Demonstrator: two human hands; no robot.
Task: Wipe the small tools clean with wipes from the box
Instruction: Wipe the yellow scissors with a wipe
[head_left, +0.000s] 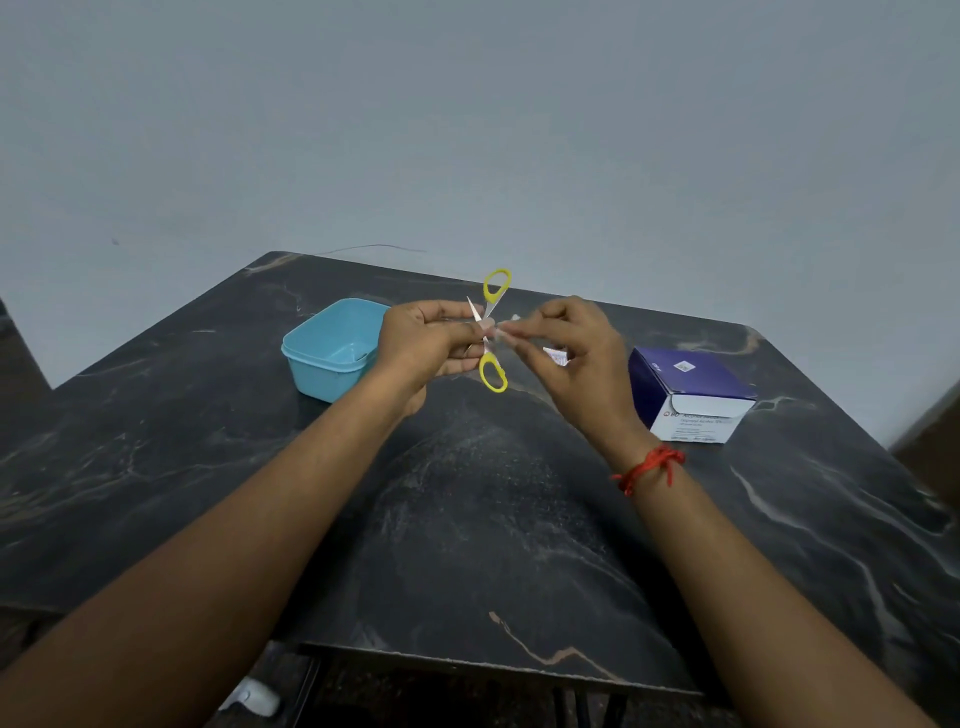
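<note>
1. I see the left hand (423, 340) closed around small scissors (491, 332), lifted above the middle of the tabletop (467, 519), toward its far edge.
2. The scissors are spread open: 1 yellow loop points up and away, the other hangs below the hand, and a bare blade tip sticks out above the fingers.
3. The right hand (569, 353) pinches a small pale wipe (506, 332) between thumb and fingers, and the wipe touches the scissors near the pivot. The wipe is blurred, so I cannot tell its shape.
4. A red thread (649, 467) circles the right wrist.
5. The blue tub (332, 358) sits open near the far left corner, just beside the left hand.
6. The box (691, 395), dark blue on top and white in front, stands near the right edge, apart from the right hand.
7. A small white packet (557, 356) lies on the tabletop behind the right hand, mostly hidden.
</note>
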